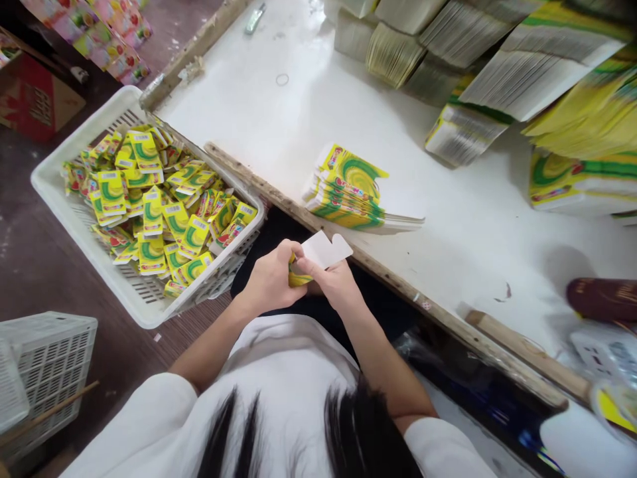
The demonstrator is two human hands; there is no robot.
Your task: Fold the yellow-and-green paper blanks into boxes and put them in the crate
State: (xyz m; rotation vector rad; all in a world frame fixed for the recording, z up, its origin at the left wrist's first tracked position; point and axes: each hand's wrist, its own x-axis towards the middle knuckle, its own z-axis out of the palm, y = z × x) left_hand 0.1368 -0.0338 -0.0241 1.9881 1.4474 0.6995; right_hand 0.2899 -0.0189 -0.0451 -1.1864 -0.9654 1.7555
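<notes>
Both of my hands hold one small card box, yellow and green outside, with its white inner side point(323, 251) facing up. My left hand point(271, 279) is closed round the yellow part. My right hand point(336, 282) pinches the white flap near its lower edge. Just beyond them, a fanned stack of flat yellow-green cards point(353, 189) lies on the white table point(249, 113) near its wooden edge. At the left, a white plastic basket point(99, 269) holds many folded yellow-green boxes point(152, 212).
Stacks of flat cards point(537, 60) stand at the upper right. A dark red cylinder point(600, 299) and a power strip point(604, 352) are at the right. A second crate point(60, 372) and a red-brown carton point(40, 96) stand on the floor.
</notes>
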